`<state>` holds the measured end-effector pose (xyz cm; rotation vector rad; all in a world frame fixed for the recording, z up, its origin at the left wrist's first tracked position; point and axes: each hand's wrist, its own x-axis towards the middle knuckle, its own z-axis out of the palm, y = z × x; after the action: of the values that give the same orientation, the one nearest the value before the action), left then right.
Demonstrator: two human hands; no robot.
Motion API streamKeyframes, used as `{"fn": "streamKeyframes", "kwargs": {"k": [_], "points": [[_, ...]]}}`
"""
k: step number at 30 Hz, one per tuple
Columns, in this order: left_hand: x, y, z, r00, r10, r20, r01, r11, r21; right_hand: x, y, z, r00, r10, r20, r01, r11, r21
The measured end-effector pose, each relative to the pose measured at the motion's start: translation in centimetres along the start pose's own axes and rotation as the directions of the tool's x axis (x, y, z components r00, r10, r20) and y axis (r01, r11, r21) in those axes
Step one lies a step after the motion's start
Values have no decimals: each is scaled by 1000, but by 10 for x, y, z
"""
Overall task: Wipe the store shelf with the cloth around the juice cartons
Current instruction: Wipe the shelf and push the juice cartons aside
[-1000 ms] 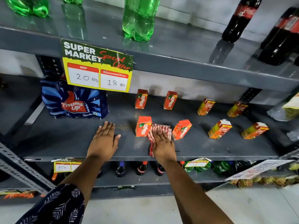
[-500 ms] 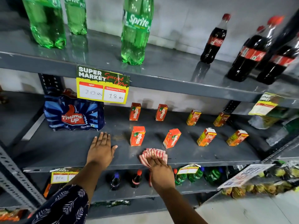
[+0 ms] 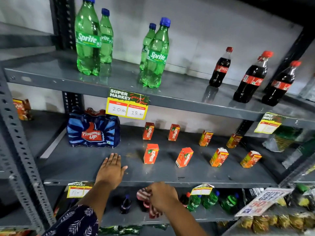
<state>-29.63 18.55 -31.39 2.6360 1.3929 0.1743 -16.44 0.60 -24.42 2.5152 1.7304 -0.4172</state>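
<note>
Right hand (image 3: 162, 195) grip bunching cloth (image 3: 144, 195), fingers hidden, left hand (image 3: 110, 171) flat on shelf (image 3: 170, 174)

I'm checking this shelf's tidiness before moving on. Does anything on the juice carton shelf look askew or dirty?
Yes. The front Maaza carton is turned and leaning, unlike its upright neighbour. A brownish smudge marks the shelf just left of that neighbour.
</note>
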Motion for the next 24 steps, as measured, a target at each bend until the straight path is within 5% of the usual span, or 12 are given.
{"fn": "streamKeyframes", "kwargs": {"k": [7,19,24], "points": [[-10,-29,-3,999,-52,-14,52,998,-23,40,-36,-43,986,-30,-163,56,985,162],[1,-61,-22,997,-67,-44,65,996,-56,123,-81,-103,923,-62,-380,147,969,198],[13,-81,-7,992,-119,-37,116,991,-72,176,-88,-114,954,66,-294,17,962,273]]}}
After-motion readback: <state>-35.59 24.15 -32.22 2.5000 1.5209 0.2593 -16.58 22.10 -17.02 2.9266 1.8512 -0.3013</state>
